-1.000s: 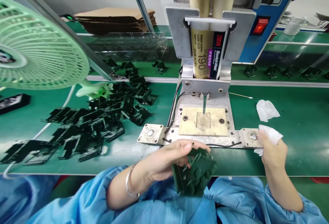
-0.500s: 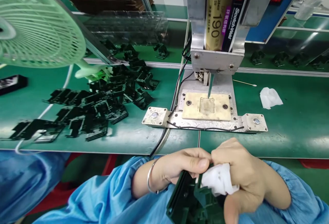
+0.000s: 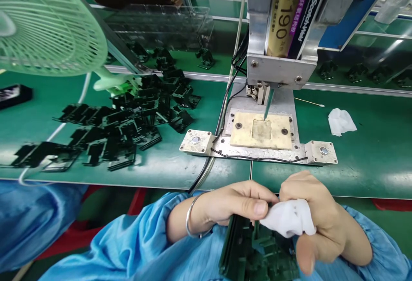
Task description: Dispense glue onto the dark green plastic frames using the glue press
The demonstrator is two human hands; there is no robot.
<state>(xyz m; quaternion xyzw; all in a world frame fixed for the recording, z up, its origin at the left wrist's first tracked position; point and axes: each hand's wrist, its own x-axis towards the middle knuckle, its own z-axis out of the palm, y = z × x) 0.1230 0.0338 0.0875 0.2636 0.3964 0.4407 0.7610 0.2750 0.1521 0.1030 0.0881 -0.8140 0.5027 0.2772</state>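
Note:
At the front edge of the bench, my left hand (image 3: 236, 201) grips a black plastic part (image 3: 254, 251) by its upper edge, thumb on top. The part has ridges and slots and hangs low over my lap; its bottom runs out of the picture. A crumpled white wipe (image 3: 289, 218) is wrapped over a finger of my right hand (image 3: 317, 216). The wipe lies against the top of the part, near my left thumb. My right fingers are curled, with the thumb pointing down beside the part.
Ahead stands a dispenser with an adhesive cartridge (image 3: 286, 19), its nozzle (image 3: 268, 105) above a cream fixture plate (image 3: 236, 139). Several black parts (image 3: 128, 126) lie piled on the left by a green fan (image 3: 51, 23). A white scrap (image 3: 341, 122) and a cotton swab (image 3: 310, 102) lie right.
Both hands and the black part have shifted a little to the right in view. The wipe has slid right along the part. The bench view has also shifted slightly.

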